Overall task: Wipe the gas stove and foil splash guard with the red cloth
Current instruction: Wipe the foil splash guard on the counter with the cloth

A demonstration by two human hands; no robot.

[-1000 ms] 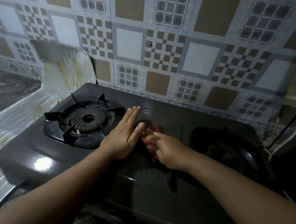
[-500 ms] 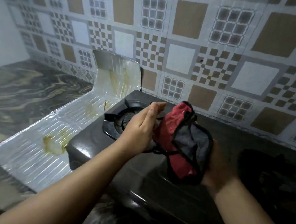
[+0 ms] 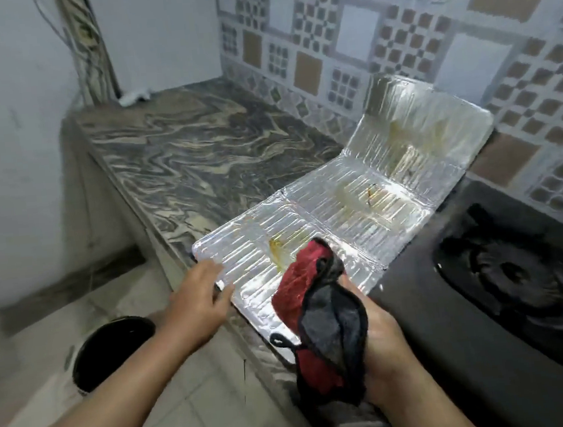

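The red cloth (image 3: 300, 283), red on one side, grey with black trim on the other, hangs bunched in my right hand (image 3: 385, 344) above the counter's front edge. The foil splash guard (image 3: 351, 203) lies folded flat on the counter left of the black gas stove (image 3: 453, 300), with yellow grease stains on its panels. Its far panel stands up against the tiled wall. My left hand (image 3: 199, 300) rests with fingers spread on the guard's near left corner. The stove's left burner (image 3: 516, 273) shows at the right.
A marbled stone counter (image 3: 199, 159) stretches away to the left toward a white wall. A black round bin (image 3: 111, 350) stands on the tiled floor below my left arm. A small white rag (image 3: 134, 96) lies at the counter's far end.
The view swung left from the stove top to the foil guard. My right hand lifted the cloth off the stove and carried it left. My left hand moved from the burner to the guard's corner.
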